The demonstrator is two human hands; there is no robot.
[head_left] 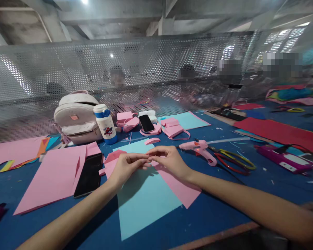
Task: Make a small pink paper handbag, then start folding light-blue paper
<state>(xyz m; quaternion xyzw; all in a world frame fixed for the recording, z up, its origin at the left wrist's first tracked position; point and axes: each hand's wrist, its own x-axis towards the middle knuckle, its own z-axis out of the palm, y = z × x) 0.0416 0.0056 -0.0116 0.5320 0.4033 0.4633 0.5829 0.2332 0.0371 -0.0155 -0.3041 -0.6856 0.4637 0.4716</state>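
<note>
My left hand (126,167) and my right hand (171,159) meet over a light blue sheet of paper (146,205), fingertips pinched together. Whatever is between them is too small or hidden to make out. Under the blue sheet, a pink sheet (189,192) sticks out to the right. Cut pink paper pieces (111,161) lie beside my left hand, partly covered by it. A short curved pink strip (152,141) rests just beyond my fingers. Right of my right hand lie a pink glue gun (198,147) and scissors (236,161) with red and yellow handles.
Pink folded paper (55,170) and a black phone (90,173) lie left. Behind stand a pale backpack (77,118), a bottle (104,126), small pink paper bags (176,130) and another phone (146,123). A purple power strip (284,159) lies right. A perforated metal panel (156,52) borders the table.
</note>
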